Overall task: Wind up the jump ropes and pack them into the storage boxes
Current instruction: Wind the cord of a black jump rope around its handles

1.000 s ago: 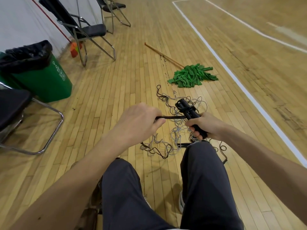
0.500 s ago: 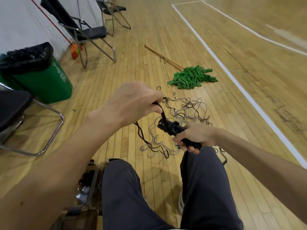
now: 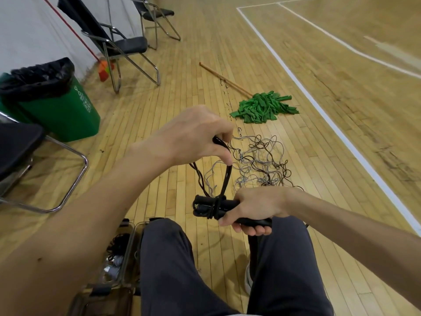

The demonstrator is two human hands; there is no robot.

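My right hand [image 3: 255,208] grips the black handles [image 3: 211,206] of a jump rope, held level above my right knee. Black cord is wrapped around the handles near their left end. My left hand [image 3: 193,135] pinches the same black cord [image 3: 226,179] higher up, and the cord runs taut down to the handles. A tangle of grey and black jump ropes [image 3: 257,163] lies on the wooden floor just beyond both hands. A clear storage box [image 3: 127,242] stands on the floor by my left leg, with dark and grey wound ropes inside; my leg and arm hide part of it.
A green mop [image 3: 262,106] with a wooden pole lies on the floor past the tangle. A green bin [image 3: 59,110] with a black liner stands at the left. Folding chairs [image 3: 118,44] line the left wall, and one chair frame [image 3: 68,185] sits close at my left.
My left hand has lifted from handle level to well above it, drawing the cord up. My right hand has dropped with the handles and turned them level; the box has come into view.
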